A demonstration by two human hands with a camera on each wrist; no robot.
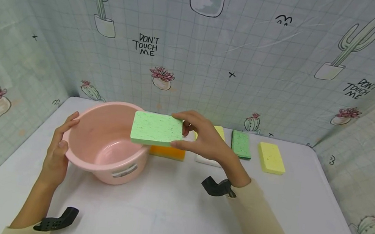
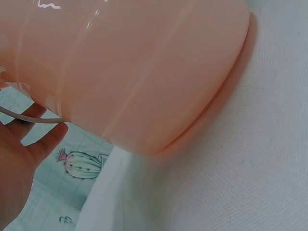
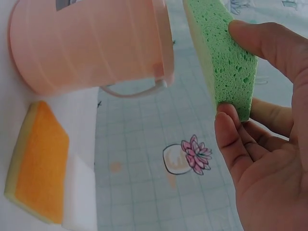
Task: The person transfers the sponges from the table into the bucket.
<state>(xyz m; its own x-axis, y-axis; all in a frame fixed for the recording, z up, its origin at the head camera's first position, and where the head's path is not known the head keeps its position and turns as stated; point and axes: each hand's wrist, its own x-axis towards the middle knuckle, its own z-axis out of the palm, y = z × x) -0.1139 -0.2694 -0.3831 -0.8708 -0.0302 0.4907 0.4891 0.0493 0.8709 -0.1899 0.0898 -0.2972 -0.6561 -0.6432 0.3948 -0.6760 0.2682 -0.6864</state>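
Observation:
My right hand (image 1: 202,135) pinches a light green sponge (image 1: 157,129) by its right end, thumb on one side and fingers on the other. The sponge is held up above the table, overlapping the right rim of a pink bucket (image 1: 137,169) in the head view. Pores show on the sponge's end (image 3: 236,72) in the right wrist view. My left hand (image 1: 58,149) grips the bucket's left rim, with the bucket's thin handle (image 2: 29,118) by its fingers. The bucket's visible inside is bare pink plastic.
An orange sponge (image 1: 168,153) lies just right of the bucket, partly hidden. A white block (image 3: 79,192) lies beside it. Farther right are a darker green sponge (image 1: 241,144) and a yellow sponge (image 1: 271,158). Another yellow piece (image 1: 220,132) shows behind my right hand. Printed cloth (image 1: 194,56) hangs behind the white table.

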